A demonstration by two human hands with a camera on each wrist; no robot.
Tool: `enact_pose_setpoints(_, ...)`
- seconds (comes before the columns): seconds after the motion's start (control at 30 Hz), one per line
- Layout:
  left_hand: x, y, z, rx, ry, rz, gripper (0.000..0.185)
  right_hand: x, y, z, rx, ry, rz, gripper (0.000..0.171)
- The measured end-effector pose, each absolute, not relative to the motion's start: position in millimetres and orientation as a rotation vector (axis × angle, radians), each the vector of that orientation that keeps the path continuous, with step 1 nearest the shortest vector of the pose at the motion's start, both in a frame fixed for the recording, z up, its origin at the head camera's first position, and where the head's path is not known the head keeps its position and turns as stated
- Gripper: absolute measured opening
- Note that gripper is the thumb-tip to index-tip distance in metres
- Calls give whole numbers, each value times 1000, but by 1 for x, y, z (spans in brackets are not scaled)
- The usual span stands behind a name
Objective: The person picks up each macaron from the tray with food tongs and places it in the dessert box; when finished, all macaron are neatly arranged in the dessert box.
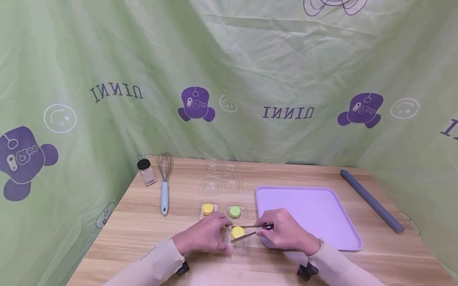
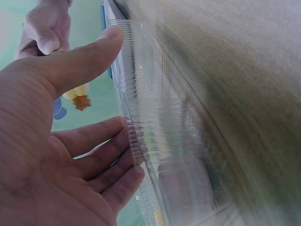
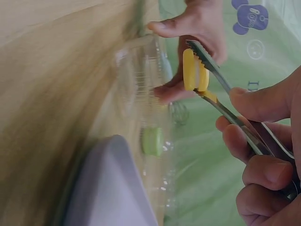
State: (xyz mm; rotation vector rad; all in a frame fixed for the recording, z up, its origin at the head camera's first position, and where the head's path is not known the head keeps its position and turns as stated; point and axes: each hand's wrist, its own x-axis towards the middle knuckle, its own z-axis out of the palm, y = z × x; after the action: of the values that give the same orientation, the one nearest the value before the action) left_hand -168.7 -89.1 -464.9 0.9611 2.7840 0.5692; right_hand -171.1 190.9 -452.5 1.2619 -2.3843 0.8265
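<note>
The right grip [image 1: 286, 229] was closed around a pair of metal tongs [image 3: 216, 69], thumb on one arm and curled fingers on the other. The tongs' long axis ran sideways over the tabletop [image 1: 118, 246], tips pointing away from the right grip, leftward to the left grip [image 1: 205, 237]. Their serrated ends pinched a held macaron [image 1: 237, 232], a yellow one, between the two grips; it lay flat, a round face upward, above a clear plastic tray [image 1: 241, 247]. The left grip was spread, thumb and fingers apart, their tips at the tray's edge.

Just beyond the left grip sat a second yellow macaron [image 1: 208, 209]; to its right, a green macaron [image 1: 234, 211]. More clear plastic [image 1: 222, 176] lay farther past them. A lilac tray [image 1: 311, 216] extended under and to the right of the right grip, with a dark blue-grey rod [image 1: 372, 200] slanting farther right. Beyond and left of the left grip lay a whisk [image 1: 164, 198], blue handle toward the person, and farther left a black-lidded jar [image 1: 146, 172].

The surface was pale wood grain. Behind everything hung green cloth [image 1: 236, 51] with purple figures and inverted lettering.
</note>
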Motion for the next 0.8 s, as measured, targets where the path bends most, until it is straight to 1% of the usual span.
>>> enact_pose_setpoints(0.33, -169, -89, -465, 956, 2784, 574, 77, -171, 184, -464, 1232, -2487, 778, 10)
enact_pose_setpoints(0.8, -168, -89, -465, 967, 2785, 601, 76, -174, 180, -472, 1215, -2514, 711, 13)
